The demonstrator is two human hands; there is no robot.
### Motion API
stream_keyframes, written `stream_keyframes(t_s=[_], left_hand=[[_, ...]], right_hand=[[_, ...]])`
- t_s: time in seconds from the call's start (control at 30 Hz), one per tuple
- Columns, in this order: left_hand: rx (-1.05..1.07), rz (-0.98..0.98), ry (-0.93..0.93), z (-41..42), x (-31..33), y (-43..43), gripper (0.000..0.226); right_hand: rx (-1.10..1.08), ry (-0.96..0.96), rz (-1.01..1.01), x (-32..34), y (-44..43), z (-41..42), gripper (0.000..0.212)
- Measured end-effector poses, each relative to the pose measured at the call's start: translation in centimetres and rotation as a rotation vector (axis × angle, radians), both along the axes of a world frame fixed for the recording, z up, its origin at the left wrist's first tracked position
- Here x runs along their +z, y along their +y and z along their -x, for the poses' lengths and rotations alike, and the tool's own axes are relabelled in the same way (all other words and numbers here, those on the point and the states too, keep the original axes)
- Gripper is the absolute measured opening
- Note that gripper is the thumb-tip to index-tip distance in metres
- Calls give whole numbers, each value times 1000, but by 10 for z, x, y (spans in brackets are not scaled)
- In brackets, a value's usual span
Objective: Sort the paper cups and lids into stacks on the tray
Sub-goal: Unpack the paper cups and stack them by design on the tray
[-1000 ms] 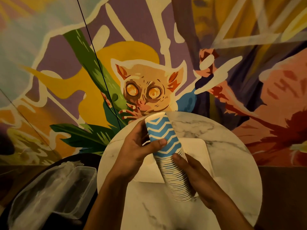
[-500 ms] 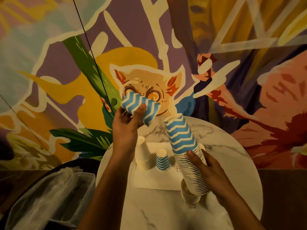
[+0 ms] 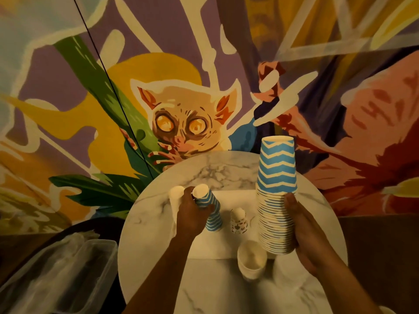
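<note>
My right hand (image 3: 303,236) grips a tall upside-down stack of blue zigzag cups (image 3: 277,196), held over the tray's right edge. My left hand (image 3: 192,214) holds a single blue zigzag cup (image 3: 209,207) upside down, set over the short blue stack on the white tray (image 3: 226,248). A plain white cup stack (image 3: 176,193) stands just left of that hand, partly hidden. A small patterned cup (image 3: 238,220) stands upside down in the tray's middle. A white cup (image 3: 251,259) sits upright at the tray's front edge.
The tray lies on a round marble table (image 3: 217,173) against a painted mural wall. A clear plastic container (image 3: 56,277) with plastic wrap sits low at the left, beside the table. A thin black cable runs diagonally down the wall.
My left hand pulled one blue cup off the tall stack, lifted it, then brought it down onto the short blue stack on the tray. The right hand moved the tall stack rightward and upright.
</note>
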State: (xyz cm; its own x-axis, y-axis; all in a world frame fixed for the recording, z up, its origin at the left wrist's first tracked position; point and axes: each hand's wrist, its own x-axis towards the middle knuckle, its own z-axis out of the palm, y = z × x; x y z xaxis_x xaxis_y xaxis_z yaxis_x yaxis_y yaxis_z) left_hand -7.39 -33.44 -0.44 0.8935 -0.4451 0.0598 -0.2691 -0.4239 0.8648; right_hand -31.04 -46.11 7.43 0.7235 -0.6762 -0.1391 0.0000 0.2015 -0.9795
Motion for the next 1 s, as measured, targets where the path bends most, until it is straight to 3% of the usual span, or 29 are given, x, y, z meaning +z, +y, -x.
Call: stream_keyframes(t_s=[0.3,0.47,0.67,0.77,0.87,0.93,1.0], left_hand=[[-87,-276,-70,-5,-29,-22,72],[-112,-320,0,0,-33,-21,90],[-138,-301,-33,30,5,-2,85],[-78,-351,-107,34,33,2,80],[-127,-213,-81,24,55,-3,66],[-185,31,92,19,75,-13,53],[-285,239,233,18,97,-22,55]], right_hand=[[5,31,-30,-4,-14,-9,119],[28,42,-57,-13,-18,-19,120],[66,66,-83,-21,-28,-33,114],[93,79,-93,-21,-34,-43,99],[122,78,-64,-23,-40,-54,103],[134,65,-49,-24,-43,-61,101],[150,62,-36,-22,-45,-67,100]])
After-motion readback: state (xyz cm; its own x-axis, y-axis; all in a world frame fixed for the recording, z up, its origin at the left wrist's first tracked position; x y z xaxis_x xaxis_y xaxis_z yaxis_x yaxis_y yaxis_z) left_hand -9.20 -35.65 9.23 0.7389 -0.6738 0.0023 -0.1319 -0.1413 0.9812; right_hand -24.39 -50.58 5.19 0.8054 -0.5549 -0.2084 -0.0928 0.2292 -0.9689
